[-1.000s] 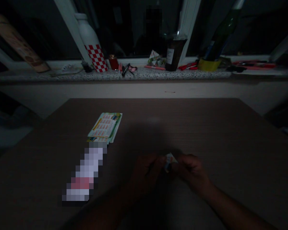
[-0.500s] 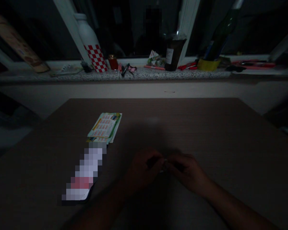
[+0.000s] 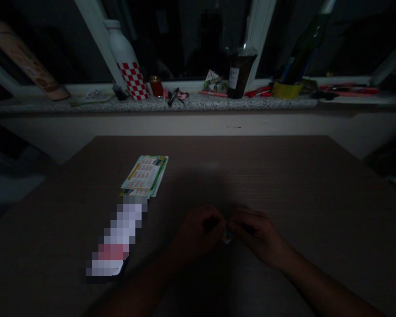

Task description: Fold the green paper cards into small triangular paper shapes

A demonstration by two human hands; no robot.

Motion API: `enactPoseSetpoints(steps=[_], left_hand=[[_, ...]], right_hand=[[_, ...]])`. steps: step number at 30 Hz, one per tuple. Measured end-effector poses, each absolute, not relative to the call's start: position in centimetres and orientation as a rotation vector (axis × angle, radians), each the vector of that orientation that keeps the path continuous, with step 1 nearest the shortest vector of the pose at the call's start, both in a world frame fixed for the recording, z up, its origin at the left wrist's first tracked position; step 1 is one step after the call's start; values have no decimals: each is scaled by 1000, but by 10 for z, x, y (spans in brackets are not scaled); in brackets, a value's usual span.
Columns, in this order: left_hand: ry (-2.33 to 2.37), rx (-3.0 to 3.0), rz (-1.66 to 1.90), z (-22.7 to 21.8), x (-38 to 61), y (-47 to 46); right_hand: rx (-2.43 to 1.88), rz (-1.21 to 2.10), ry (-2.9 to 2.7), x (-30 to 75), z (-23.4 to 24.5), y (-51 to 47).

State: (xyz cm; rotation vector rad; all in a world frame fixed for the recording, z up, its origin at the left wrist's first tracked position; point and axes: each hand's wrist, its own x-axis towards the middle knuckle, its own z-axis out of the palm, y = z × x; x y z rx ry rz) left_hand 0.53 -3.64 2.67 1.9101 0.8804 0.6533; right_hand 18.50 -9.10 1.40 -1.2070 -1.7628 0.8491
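Close together over the table [image 3: 284, 185], my left hand [image 3: 201, 231] and my right hand [image 3: 255, 231] pinch a small piece of folded paper [image 3: 226, 240] between thumbs and fingers. Only a pale, partly coloured bit of it shows below the fingertips; the rest is hidden by the fingers and the dim light. Left of my hands lies a stack of printed cards [image 3: 144, 174], green-edged with rows of small print. Just nearer to me is a lit phone [image 3: 117, 237], its screen blurred out, touching or slightly under the cards.
Behind the table runs a speckled stone windowsill [image 3: 198, 103]. On it stand a white bottle with red checks [image 3: 132, 66], a small red jar [image 3: 156, 86], a dark lidded cup [image 3: 240, 75] and a green bottle [image 3: 303, 48] in a yellow ring of tape [image 3: 287, 90].
The piece of paper between my fingers has tilted, and more of it shows below the fingertips. Both hands stay in nearly the same place.
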Motion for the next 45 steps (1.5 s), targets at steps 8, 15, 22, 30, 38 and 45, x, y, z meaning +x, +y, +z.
enactPoseSetpoints(steps=[8, 15, 22, 30, 38, 45], left_hand=[[975, 1812, 799, 27, 3, -36], [968, 1829, 875, 27, 2, -36], [875, 1859, 813, 25, 5, -42], [569, 2039, 796, 13, 19, -55], [608, 1978, 628, 22, 18, -58], [818, 1904, 553, 21, 22, -54]], right_hand=[[-1255, 881, -1487, 188, 10, -87], [-1289, 965, -1083, 191, 2, -87], [-1242, 976, -813, 189, -2, -83], [-1292, 912, -724, 172, -2, -85], [-1395, 679, -1024, 172, -1, -92], [-1445, 494, -1407, 168, -2, -95]])
